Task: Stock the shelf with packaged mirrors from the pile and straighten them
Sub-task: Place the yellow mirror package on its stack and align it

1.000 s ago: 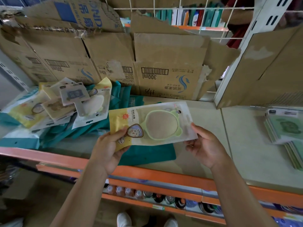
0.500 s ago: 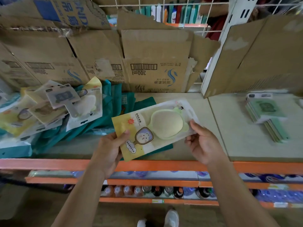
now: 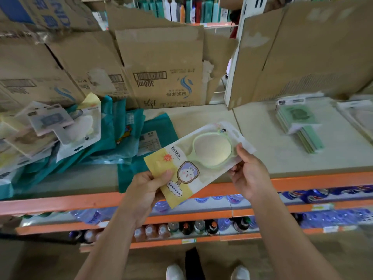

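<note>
I hold one packaged mirror [image 3: 201, 156], a pale green hand mirror in a clear and yellow pack, tilted over the shelf's front edge. My left hand [image 3: 147, 190] pinches its yellow lower end with the thumb on top. My right hand [image 3: 249, 172] grips the upper right edge. A loose pile of packaged mirrors [image 3: 50, 128] lies at the left on teal packs [image 3: 113, 138]. A neat stack of green packaged mirrors [image 3: 300, 126] sits on the beige shelf [image 3: 262, 138] at the right, and another pack [image 3: 357, 116] shows at the far right edge.
Torn cardboard boxes [image 3: 161, 67] line the back of the shelf. A white upright post [image 3: 236, 57] and a cardboard sheet [image 3: 302, 47] stand at the right rear. An orange shelf edge [image 3: 302, 180] runs across the front. Below, lower shelves hold bottles [image 3: 193, 227].
Both hands have carried the mirror pack rightward and tilted it more steeply, its top end pointing up right. The view has shifted right, showing more of the green stack.
</note>
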